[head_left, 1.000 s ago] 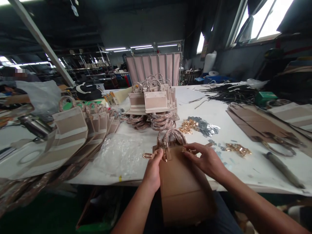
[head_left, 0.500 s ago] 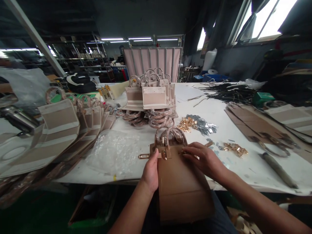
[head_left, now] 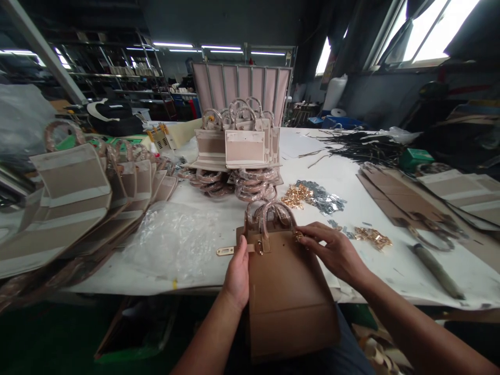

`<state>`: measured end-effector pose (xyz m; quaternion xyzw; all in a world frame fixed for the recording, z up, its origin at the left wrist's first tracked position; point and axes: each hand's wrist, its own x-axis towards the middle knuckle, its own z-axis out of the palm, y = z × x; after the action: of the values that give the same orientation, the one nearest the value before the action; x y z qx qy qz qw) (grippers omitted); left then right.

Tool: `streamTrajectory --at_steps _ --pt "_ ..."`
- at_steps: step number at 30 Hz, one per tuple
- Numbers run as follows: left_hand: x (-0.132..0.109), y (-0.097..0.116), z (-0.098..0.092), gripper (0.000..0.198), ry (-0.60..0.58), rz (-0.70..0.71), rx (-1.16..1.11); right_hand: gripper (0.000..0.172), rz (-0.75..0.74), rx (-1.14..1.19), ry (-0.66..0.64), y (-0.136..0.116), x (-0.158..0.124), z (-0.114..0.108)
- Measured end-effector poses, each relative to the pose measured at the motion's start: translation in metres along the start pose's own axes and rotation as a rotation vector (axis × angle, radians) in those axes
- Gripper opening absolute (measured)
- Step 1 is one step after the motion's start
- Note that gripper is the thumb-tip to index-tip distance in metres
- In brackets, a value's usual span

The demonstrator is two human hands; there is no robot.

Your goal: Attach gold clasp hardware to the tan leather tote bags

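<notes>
A brown handbag [head_left: 291, 281] leans between the table edge and my lap, its wrapped handles [head_left: 273, 213] pointing away from me. My left hand [head_left: 237, 276] grips the bag's left edge, thumb on the front and fingers hidden behind. Just past that thumb, a strap with a gold slotted plate [head_left: 225, 251] sticks out to the left. A gold buckle [head_left: 260, 247] sits at the base of the left handle. At the right handle's base, my right hand [head_left: 332, 250] pinches a small gold fitting [head_left: 298, 236] between thumb and fingers. A small dark hole shows in the panel beside it.
Behind the bag lie gold fittings [head_left: 297, 195] and grey metal plates [head_left: 326, 198], with more gold pieces [head_left: 373, 237] to the right. A dark rod-like tool [head_left: 437, 271] rests near the front edge. Stacked bags [head_left: 245, 151] stand ahead; more bag pieces [head_left: 74, 192] crowd the left beside clear plastic [head_left: 167, 242].
My right hand has shifted slightly, still at the right handle's base, and the gold fitting shows more clearly. The left hand keeps its grip. The view has moved a little.
</notes>
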<state>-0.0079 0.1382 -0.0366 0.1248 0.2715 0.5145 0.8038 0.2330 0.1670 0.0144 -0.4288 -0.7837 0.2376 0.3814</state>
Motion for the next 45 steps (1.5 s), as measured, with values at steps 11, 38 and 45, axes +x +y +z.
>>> streamTrajectory --at_steps 11,38,45 --pt "-0.001 -0.001 0.000 0.077 -0.044 -0.021 0.011 0.030 -0.276 -0.329 -0.056 -0.003 0.005 0.014" --pt "-0.002 -0.009 -0.009 0.074 -0.238 -0.055 -0.115 0.020 -0.455 -0.713 -0.325 -0.009 0.031 0.011" --pt "0.001 -0.010 -0.010 0.070 -0.205 -0.055 -0.160 0.020 -0.442 -0.664 -0.292 -0.006 0.031 0.015"
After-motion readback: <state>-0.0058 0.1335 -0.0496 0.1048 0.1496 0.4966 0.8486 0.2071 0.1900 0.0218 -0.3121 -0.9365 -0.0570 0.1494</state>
